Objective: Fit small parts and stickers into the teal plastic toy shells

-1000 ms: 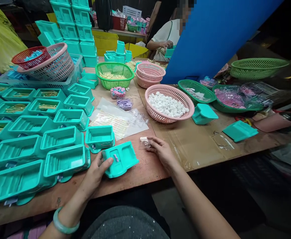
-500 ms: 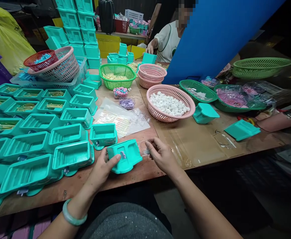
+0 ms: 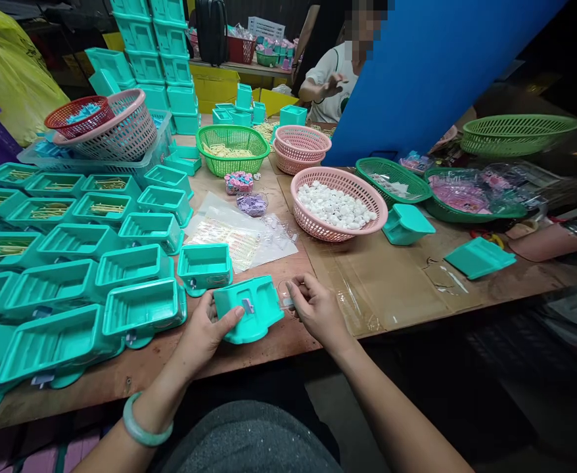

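My left hand (image 3: 207,328) grips a turquoise plastic box (image 3: 261,309) just above the table's front edge. The box is turned so that a side with a small lilac piece (image 3: 248,306) faces up, by my thumb. My right hand (image 3: 315,305) is closed in a pinch on a small clear plastic piece (image 3: 287,301) at the box's right side; whether it touches the box I cannot tell. Behind my hands lie a printed sticker sheet (image 3: 224,240) and several clear plastic pieces (image 3: 278,233). One more turquoise box (image 3: 204,266) stands upright close behind the held one.
Rows of turquoise boxes (image 3: 71,282) fill the left, some holding thin sticks. A pink basket of white pieces (image 3: 338,207), a green basket (image 3: 233,150) and a purple packet (image 3: 252,204) stand behind. A blue panel (image 3: 416,72) rises at right; a co-worker (image 3: 330,82) sits across.
The held box has tilted slightly and shifted a little right, its lilac piece with it. Across the table, the co-worker's hand has lifted off a turquoise box.
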The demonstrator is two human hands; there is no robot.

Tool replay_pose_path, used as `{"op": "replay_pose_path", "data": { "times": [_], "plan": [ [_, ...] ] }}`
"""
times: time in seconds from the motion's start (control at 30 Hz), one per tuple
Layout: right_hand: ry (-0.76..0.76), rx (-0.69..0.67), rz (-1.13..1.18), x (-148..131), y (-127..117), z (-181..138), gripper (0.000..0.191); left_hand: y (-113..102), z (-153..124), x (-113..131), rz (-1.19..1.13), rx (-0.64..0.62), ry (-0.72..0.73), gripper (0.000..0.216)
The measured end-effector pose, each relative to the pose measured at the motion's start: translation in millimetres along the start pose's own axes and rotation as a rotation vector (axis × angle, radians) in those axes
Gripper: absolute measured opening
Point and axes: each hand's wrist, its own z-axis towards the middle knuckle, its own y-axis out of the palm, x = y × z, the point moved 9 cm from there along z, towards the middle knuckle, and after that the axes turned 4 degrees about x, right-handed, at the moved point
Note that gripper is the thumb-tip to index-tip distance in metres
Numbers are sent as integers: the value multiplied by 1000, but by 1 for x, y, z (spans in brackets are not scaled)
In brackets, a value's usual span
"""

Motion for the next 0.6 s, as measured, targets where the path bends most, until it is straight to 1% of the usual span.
{"op": "replay_pose_path", "data": {
  "times": [0.17, 0.23, 0.3, 0.4, 0.53, 0.57, 0.6],
  "plan": [
    [-136, 141, -153, -13, -1, -5, 23, 0, 2, -1, 17, 5, 8, 69],
    [-150, 189, -176, -15, 0, -7, 22, -1, 2, -2, 31, 7, 11, 68],
    [-137, 196, -161, -12, 3, -7, 22, -2, 2, -1, 36, 4, 23, 68],
    [-54, 141, -32, 2, 11, -4, 24, -4, 2, 0, 32, 2, 42, 66],
    [144, -40, 331, 38, 38, 1, 38, -7, 6, 1, -27, 53, 62, 62],
    [186, -55, 387, 46, 42, 4, 43, -8, 7, 0, -53, 78, 61, 63],
    [211, -39, 406, 53, 42, 9, 46, -9, 8, -2, -77, 104, 55, 64]
  ]
}}
